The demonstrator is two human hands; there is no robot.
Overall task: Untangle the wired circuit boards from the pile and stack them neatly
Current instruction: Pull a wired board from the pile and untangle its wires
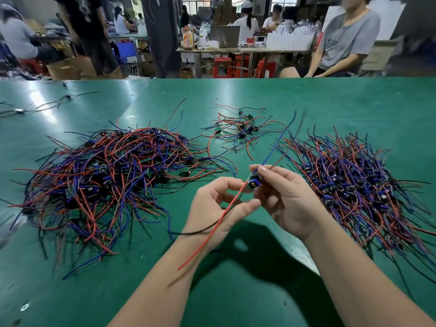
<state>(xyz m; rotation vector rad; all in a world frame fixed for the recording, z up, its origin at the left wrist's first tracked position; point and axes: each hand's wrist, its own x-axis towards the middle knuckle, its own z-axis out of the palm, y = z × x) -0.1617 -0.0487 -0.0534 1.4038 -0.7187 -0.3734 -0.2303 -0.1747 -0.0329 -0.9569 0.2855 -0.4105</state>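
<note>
Circuit board (pixel 254 183): small, blue component on top, held in the air above the near-centre of the worktop (pixel 236 300).

Right hand (pixel 286 201): thumb and fingertips pinch the board from the right side, remaining fingers curled.

Left hand (pixel 212 208): thumb and forefinger curled round the red wire (pixel 207 237) just below the board. The wire runs on down across the left forearm. A black wire (pixel 195 231) bends away over the left wrist. A blue wire (pixel 278 145) rises from the board toward the far side; its tip is blurred.

Left of the hands: large tangled pile (pixel 106 180) of red, blue and black leads with green boards showing through, lying on the worktop.

Right of the hands: second pile (pixel 354 185), boards bunched near its middle, wires lying roughly parallel.

Beyond the hands, between the two piles: small cluster (pixel 238 131) of a few wired boards. Stray leads (pixel 47 105) lie at the far left.

Surface: green mat, glossy, with bright glare streaks at far left; arm shadows fall on the near part.

Room: workshop. A seated person (pixel 342 43) in a grey shirt is just past the far edge at right. Further back are people at a cluttered table (pixel 236 50), red stools (pixel 223 67), a cardboard box (pixel 70 68), a blue crate (pixel 123 51) and a dark pillar (pixel 162 36).
</note>
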